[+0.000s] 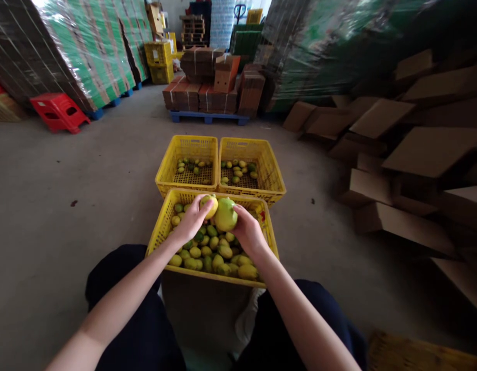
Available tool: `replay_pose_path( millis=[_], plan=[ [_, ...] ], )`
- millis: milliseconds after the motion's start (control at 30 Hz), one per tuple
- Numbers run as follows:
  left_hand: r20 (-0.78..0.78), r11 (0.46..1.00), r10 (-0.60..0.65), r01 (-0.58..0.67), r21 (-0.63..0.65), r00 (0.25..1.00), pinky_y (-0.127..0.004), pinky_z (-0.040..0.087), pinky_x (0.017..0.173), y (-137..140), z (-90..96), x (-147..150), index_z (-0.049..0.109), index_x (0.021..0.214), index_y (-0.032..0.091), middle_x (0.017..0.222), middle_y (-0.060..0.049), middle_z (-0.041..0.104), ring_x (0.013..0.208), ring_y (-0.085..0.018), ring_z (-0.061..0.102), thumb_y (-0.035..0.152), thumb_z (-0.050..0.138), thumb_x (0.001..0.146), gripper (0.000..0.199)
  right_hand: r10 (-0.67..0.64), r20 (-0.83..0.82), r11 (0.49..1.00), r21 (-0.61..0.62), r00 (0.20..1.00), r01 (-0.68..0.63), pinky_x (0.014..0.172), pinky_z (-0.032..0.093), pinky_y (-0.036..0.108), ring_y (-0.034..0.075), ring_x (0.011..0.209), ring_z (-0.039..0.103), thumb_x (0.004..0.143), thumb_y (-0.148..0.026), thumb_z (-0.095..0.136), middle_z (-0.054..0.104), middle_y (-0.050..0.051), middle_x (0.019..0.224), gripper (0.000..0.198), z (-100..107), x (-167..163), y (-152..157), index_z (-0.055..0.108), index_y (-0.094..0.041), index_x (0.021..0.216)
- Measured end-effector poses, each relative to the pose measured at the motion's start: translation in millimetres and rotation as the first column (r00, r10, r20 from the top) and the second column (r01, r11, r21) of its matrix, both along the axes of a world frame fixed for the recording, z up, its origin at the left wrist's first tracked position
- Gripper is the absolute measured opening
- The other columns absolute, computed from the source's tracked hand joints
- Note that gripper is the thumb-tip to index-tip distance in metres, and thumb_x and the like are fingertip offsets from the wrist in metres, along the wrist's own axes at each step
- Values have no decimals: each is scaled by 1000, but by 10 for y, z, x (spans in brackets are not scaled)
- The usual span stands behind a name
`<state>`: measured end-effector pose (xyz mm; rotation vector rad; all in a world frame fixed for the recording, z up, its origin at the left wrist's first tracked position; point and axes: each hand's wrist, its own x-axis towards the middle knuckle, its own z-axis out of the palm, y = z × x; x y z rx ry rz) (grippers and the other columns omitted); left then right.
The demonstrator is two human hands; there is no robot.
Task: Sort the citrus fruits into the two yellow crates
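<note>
My left hand point(192, 220) is closed round a yellow lemon point(209, 206), thumb on top. Beside it, my right hand point(248, 226) grips a larger yellow-green lemon point(226, 215) from the right. The two fruits are side by side, touching or nearly so, above the near yellow crate point(157, 234). Many green and yellow lemons point(213, 247) fill the bottom of that crate, partly hidden by my hands and forearms.
Beyond stand two yellow crates, a left one point(159, 172) and a right one point(275, 172), each with several lemons. Empty cardboard boxes point(412, 201) are heaped at right. A red stool point(59, 111) is at left. Flattened cartons lie on a blue pallet point(209, 117) behind.
</note>
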<state>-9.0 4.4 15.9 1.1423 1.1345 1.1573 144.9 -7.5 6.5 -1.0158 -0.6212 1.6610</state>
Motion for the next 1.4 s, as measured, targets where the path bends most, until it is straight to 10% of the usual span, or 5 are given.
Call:
replay_pose_path(
  millis=[167,400,800,1400],
  plan=[
    [186,975,48,-5,-223,981,-20,35,40,23,3,35,55,84,18,60,3,59,43,-9,51,41,67,78,26,46,-61,997,-53,997,-49,54,50,24,15,64,62,71,-43,73,70,0,75,29,-9,-98,-8,66,-19,85],
    [510,868,235,57,-493,827,-17,39,41,113,14,11,61,74,13,59,-5,63,45,-10,53,33,44,89,31,-21,-246,980,-195,969,-28,40,46,24,16,53,62,70,-36,72,69,1,66,21,55,-76,22,64,-20,82],
    [526,746,383,81,-661,759,-18,52,44,120,16,-33,62,108,6,67,-9,68,51,-13,62,25,37,96,33,-123,-277,966,-255,953,50,53,55,32,21,64,68,82,-39,60,69,2,66,18,-10,-45,60,62,-20,83],
    [588,844,206,161,-511,782,-16,42,36,109,73,-97,68,87,5,62,-7,64,43,-9,54,30,45,90,34,-132,-286,943,-333,949,30,54,55,31,21,64,68,81,-34,56,69,4,64,15,50,-33,52,62,-20,78]
  ],
)
